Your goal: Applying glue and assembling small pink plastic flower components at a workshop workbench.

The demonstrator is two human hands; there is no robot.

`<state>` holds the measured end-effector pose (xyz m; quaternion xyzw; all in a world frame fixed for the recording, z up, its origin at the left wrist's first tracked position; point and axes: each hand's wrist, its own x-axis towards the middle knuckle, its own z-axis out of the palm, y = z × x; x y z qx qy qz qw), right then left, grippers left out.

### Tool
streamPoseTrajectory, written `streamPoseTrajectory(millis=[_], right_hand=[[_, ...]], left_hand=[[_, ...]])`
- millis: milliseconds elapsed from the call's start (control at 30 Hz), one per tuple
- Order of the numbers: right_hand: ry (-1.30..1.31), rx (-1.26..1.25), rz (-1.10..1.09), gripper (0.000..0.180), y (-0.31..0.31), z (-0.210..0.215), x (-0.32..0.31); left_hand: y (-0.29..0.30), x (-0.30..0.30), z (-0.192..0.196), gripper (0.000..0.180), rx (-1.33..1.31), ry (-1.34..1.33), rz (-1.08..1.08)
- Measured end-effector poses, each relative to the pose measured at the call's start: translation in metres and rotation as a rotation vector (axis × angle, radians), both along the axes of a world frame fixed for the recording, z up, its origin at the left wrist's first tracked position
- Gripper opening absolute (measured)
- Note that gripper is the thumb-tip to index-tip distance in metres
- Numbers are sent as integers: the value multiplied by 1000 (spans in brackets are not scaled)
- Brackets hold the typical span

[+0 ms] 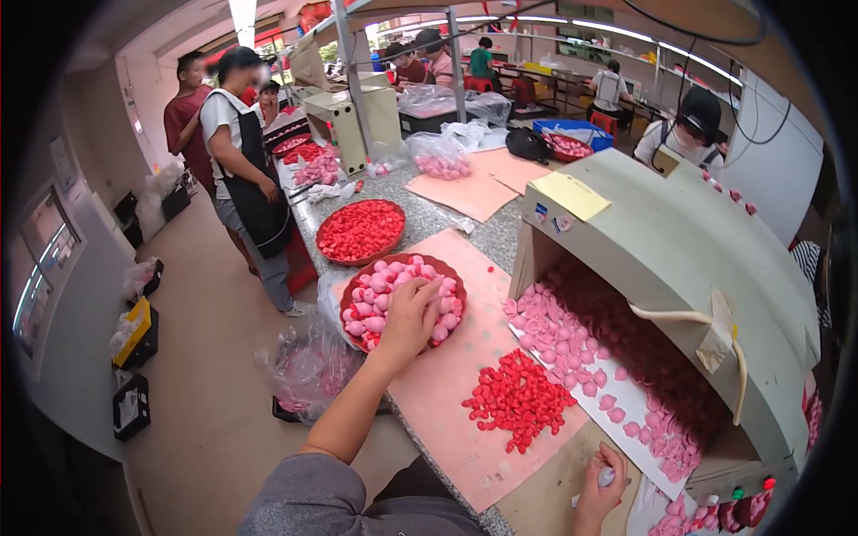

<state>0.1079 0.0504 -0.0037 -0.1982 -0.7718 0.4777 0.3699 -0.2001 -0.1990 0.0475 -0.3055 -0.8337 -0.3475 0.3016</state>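
My left hand (pixel 409 313) reaches into a round reddish-brown bowl (pixel 350 338) heaped with pink bulb-like pieces (pixel 386 281) and some red ones. Its fingers are bent and pressed together over the pieces; what is between them, if anything, I cannot make out. Low on the right, my right hand (pixel 597 489) is closed around a small white tube-like item (pixel 606 476), mostly hidden by the fingers. Between the hands a loose pile of small red pieces (pixel 518 399) lies on a pink sheet (pixel 447 429).
On the right stands a grey hooded machine (pixel 688 241), with pink petals (pixel 657 433) and bulb-like pieces on a white sheet at its opening. A second bowl (pixel 359 257) of red pieces sits farther back. Plastic bags (pixel 313 366) lie left below the table. Several people work beyond.
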Motion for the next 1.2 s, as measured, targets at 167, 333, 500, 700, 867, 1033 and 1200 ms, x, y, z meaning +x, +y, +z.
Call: streamPoseTrajectory(millis=[167,333,500,700,867,1033,1200], right_hand=[[-49,107,-4,18,-6,6,4],[-113,47,3,25,-3,-5,7],[-77,88,-16,24,-3,-2,8],[45,1499,47,24,14,10,8],[-27,182,-59,21,-22,23,10],[-31,125,-22,24,-23,26,11],[-54,165,0,22,-21,23,13]], left_hand=[[-10,-9,-2,14,15,105,35],[19,83,100,17,500,-57,-871],[38,167,199,30,849,-17,-1958],[43,221,108,24,654,-226,-2282],[34,192,184,26,827,-366,-2289],[43,205,206,28,933,-430,-2327],[41,210,195,26,833,-486,-2426]])
